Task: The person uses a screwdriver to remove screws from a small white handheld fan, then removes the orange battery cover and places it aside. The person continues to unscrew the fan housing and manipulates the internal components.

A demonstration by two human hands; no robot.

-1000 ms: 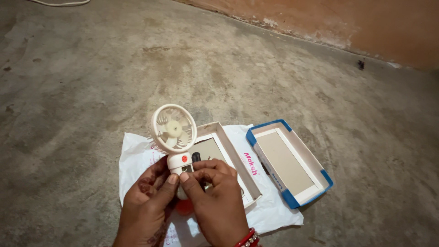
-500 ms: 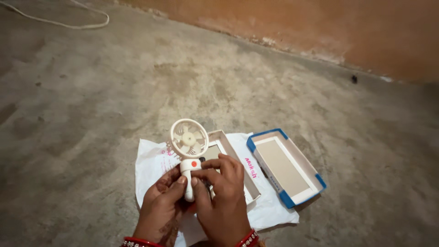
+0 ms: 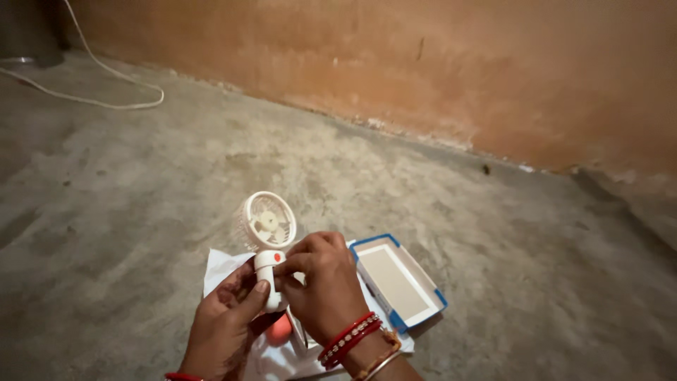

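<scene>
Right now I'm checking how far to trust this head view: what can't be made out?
- Lower handle of the small fan: covered by the left hand and right hand.
- Second box tray: hidden behind the right hand; only the blue-edged box tray shows.
- White cord: runs off the left edge.

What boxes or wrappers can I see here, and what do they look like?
Box tray: on the floor right of the hands, open, rectangular, white with blue corners and a tan inside.
Plastic bag: flat on the floor under the hands and tray, white, crinkled.
Second box part: below the hands, mostly hidden, pale.
</scene>
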